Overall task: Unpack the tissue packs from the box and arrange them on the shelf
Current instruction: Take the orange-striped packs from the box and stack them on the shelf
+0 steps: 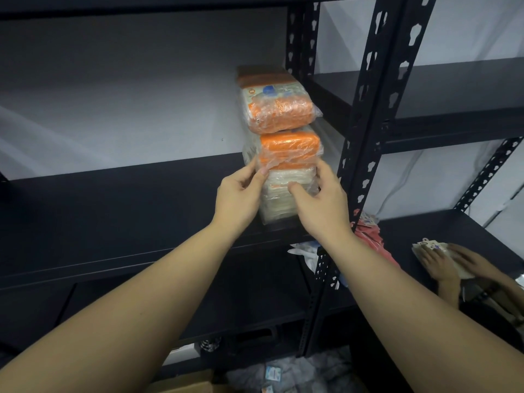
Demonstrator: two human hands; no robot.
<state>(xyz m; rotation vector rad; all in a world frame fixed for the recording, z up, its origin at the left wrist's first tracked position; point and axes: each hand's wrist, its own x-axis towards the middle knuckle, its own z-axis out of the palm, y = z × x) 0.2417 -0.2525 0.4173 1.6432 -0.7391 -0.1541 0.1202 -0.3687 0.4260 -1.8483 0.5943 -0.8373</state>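
At the bottom edge a corner of a cardboard box [181, 385] shows, with crumpled plastic wrap [286, 370] lying just beside it on the floor under the rack. Two bare forearms reach up and forward from there to the black shelf [113, 211]. The left hand [241, 197] presses against the left side of a white pack [279, 194], its fingers curled and its thumb pinching loose film at the pack's upper left corner. The right hand [320, 197] cups the right side of the same pack, thumb laid across its front face and fingers wrapped round the far edge, so the pack is clamped between both hands. This pack stands on the shelf board at the right end, close to the slotted upright [365, 131]. Stacked on it is an orange pack [289, 150], and on that a second orange pack [280, 113] in wrinkled clear film, tilted a little to the right, with a brownish pack [263, 73] behind it at the top. To the right, past the upright, a red bag [371, 239] lies on the neighbouring shelf, and farther right another person's hands [442, 262] rest on a pale pack [428, 246]. Behind everything is a grey wall [127, 95].
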